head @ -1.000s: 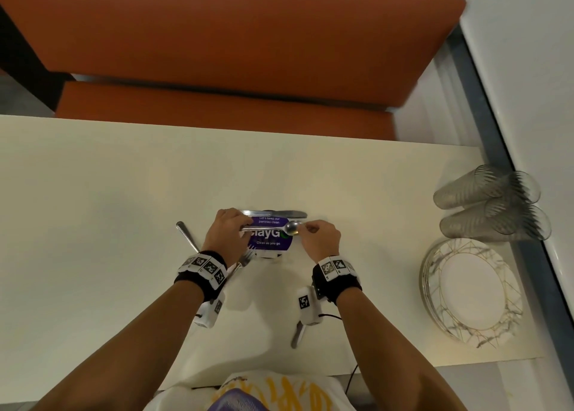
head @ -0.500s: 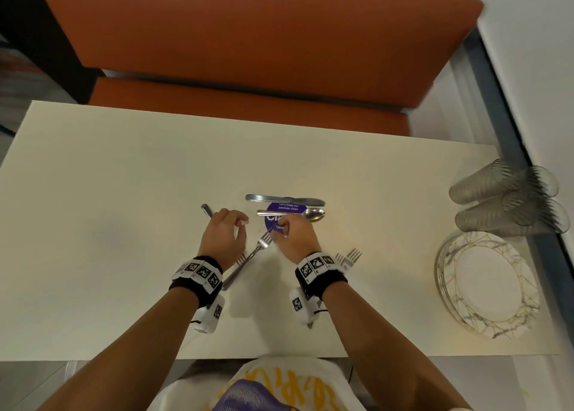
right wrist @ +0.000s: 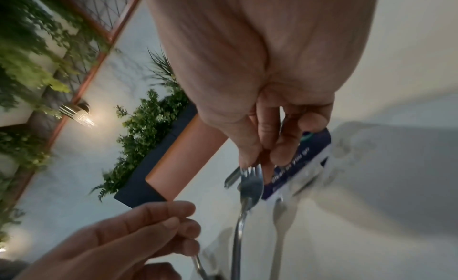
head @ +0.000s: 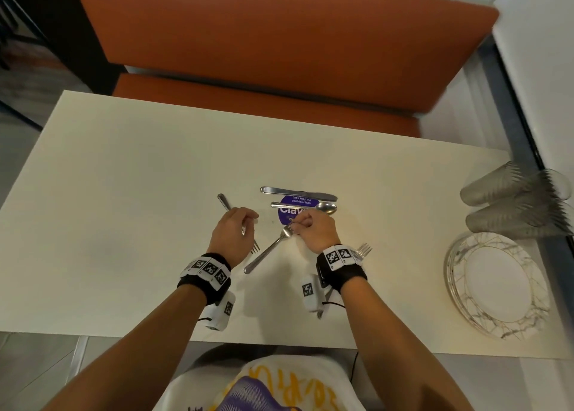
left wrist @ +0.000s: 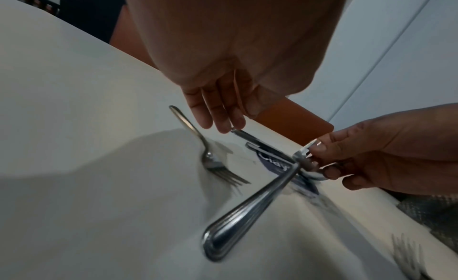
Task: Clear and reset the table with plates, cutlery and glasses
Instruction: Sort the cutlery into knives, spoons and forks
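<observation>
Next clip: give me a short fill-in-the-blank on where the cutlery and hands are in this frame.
1. The right hand pinches a fork by its ____ end.
2. The knife and spoon lie partly across a ____ sticker.
3. The stacked plates sit by the table's ____ edge.

Missing words: tine; purple; right

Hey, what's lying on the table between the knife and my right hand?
In the head view, a spoon lies across the purple sticker, parallel to the knife and just this side of it, above the right hand, which pinches a fork's head.
</observation>
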Demonstrator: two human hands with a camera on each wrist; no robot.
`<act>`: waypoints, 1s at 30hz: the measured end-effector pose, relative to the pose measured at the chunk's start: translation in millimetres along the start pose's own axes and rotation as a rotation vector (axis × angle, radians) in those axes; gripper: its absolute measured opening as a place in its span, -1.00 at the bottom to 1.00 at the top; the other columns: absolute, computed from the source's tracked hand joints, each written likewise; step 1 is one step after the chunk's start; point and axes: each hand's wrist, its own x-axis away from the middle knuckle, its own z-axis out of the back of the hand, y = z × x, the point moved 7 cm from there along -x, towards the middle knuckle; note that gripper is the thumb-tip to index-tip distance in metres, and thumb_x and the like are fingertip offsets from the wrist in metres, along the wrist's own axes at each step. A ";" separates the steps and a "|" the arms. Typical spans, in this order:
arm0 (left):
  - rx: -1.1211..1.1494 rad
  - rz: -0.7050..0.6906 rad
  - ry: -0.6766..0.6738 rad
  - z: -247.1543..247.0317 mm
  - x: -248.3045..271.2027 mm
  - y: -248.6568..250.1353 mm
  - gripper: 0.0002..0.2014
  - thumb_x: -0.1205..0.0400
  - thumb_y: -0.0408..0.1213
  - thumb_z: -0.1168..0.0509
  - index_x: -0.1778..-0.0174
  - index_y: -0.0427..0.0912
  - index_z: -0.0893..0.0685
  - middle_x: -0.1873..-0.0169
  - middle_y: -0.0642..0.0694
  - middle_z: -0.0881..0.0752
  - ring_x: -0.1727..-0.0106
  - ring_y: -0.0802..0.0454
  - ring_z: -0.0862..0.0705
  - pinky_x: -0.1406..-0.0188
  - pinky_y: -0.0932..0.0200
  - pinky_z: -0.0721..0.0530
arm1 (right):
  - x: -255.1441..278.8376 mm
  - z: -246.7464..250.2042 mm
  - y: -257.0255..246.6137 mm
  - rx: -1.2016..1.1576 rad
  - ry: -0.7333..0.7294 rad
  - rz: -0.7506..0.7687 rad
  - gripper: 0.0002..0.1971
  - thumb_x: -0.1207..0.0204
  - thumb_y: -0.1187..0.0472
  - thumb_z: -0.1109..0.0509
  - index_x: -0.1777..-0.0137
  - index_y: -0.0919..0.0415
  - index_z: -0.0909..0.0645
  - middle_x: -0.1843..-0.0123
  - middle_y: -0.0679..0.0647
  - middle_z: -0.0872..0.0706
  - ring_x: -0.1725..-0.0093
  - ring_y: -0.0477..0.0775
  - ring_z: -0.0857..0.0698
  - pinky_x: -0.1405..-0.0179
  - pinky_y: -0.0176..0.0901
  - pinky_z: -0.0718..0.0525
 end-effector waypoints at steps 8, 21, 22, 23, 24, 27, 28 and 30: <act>0.323 0.151 -0.309 -44.5 -4.3 45.8 -0.80 -0.84 -0.16 -0.17 -0.14 -0.01 -0.73 0.11 -0.03 -0.87 0.09 0.00 -0.83 0.02 0.14 -0.69 | 11.0 47.5 -38.1 -0.155 0.091 0.163 -0.92 -0.54 0.25 -0.56 0.01 0.16 -0.76 0.11 0.01 -0.83 0.11 -0.08 -0.77 0.13 -0.37 -0.63; 0.330 0.185 -0.167 -11.5 -9.3 31.1 -0.72 -0.86 -0.28 -0.10 0.06 -0.12 -0.69 0.41 0.14 -0.58 0.46 0.29 -0.53 0.34 0.28 -0.46 | 6.0 27.0 -64.7 -0.271 0.169 0.191 -0.83 -0.67 0.12 -0.41 -0.17 0.16 -0.70 -0.05 -0.02 -0.78 -0.02 -0.10 -0.71 -0.07 -0.26 -0.68; 0.335 0.210 -0.149 -5.5 -9.1 24.9 -0.72 -0.86 -0.27 -0.10 0.05 -0.14 -0.69 0.40 0.10 -0.59 0.47 0.28 -0.52 0.37 0.29 -0.48 | 4.5 18.9 -62.6 -0.268 0.151 0.177 -0.84 -0.67 0.14 -0.40 -0.16 0.17 -0.70 -0.05 0.00 -0.79 -0.03 -0.07 -0.73 -0.10 -0.23 -0.68; 0.346 0.233 -0.130 0.1 -8.5 18.7 -0.72 -0.86 -0.27 -0.10 0.05 -0.16 -0.70 0.41 0.05 -0.59 0.49 0.28 -0.51 0.41 0.32 -0.50 | 2.9 9.7 -60.4 -0.252 0.126 0.164 -0.85 -0.67 0.16 -0.39 -0.14 0.17 -0.71 -0.04 0.02 -0.80 -0.04 -0.05 -0.74 -0.11 -0.21 -0.68; 0.356 0.251 -0.111 6.1 -7.4 12.9 -0.72 -0.86 -0.28 -0.10 0.04 -0.18 -0.70 0.41 0.02 -0.59 0.51 0.27 -0.50 0.42 0.35 -0.52 | 1.5 -0.2 -58.6 -0.228 0.094 0.151 -0.86 -0.66 0.17 -0.39 -0.13 0.17 -0.71 -0.03 0.01 -0.81 -0.04 -0.03 -0.75 -0.11 -0.19 -0.68; 0.365 0.279 -0.059 21.2 -5.5 -4.9 -0.71 -0.85 -0.31 -0.11 0.05 -0.20 -0.71 0.40 0.06 -0.61 0.47 0.27 -0.52 0.33 0.35 -0.52 | 0.4 -29.9 -57.9 -0.132 -0.011 0.142 -0.86 -0.63 0.23 -0.40 -0.13 0.18 -0.72 -0.01 -0.03 -0.78 -0.01 -0.06 -0.73 -0.04 -0.25 -0.63; 0.361 0.286 -0.051 25.8 -4.8 -10.0 -0.71 -0.85 -0.32 -0.11 0.04 -0.20 -0.72 0.39 0.08 -0.63 0.46 0.28 -0.54 0.30 0.33 -0.52 | 0.5 -39.6 -58.5 -0.092 -0.036 0.150 -0.86 -0.62 0.24 -0.42 -0.12 0.18 -0.72 0.00 -0.04 -0.77 0.01 -0.07 -0.71 -0.01 -0.27 -0.60; 0.345 0.303 -0.046 33.0 -2.6 -20.4 -0.70 -0.85 -0.33 -0.09 0.01 -0.20 -0.73 0.37 0.07 -0.66 0.45 0.29 -0.56 0.26 0.26 -0.52 | 0.8 -58.7 -58.1 -0.004 -0.079 0.149 -0.88 -0.60 0.23 -0.44 -0.10 0.17 -0.72 0.00 -0.04 -0.77 0.00 -0.06 -0.71 0.00 -0.27 -0.59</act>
